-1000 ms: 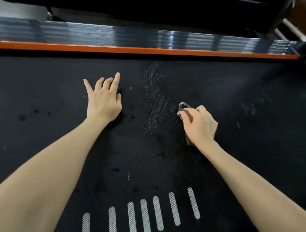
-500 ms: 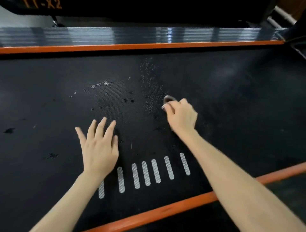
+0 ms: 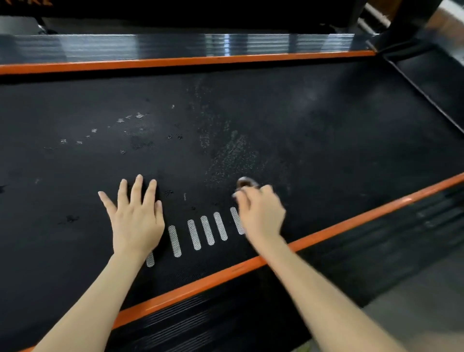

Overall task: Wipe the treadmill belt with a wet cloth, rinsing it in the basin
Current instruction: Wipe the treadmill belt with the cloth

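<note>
On belt (image 3: 301, 130), cloth (image 3: 244, 181) under right fingers (image 3: 251, 194)

Orange lettering (image 3: 27, 2) on the dark housing (image 3: 175, 10) beyond the treadmill belt (image 3: 313, 120) is cropped by the frame's top edge and illegible. No other text can be read.

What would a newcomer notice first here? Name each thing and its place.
First, the bright orange rails: the far rail and the near rail, edging the black belt. Then the row of white dashes between the left hand, spread on the belt, and the right hand, gripping a cloth below a pale speckled streak.
</note>
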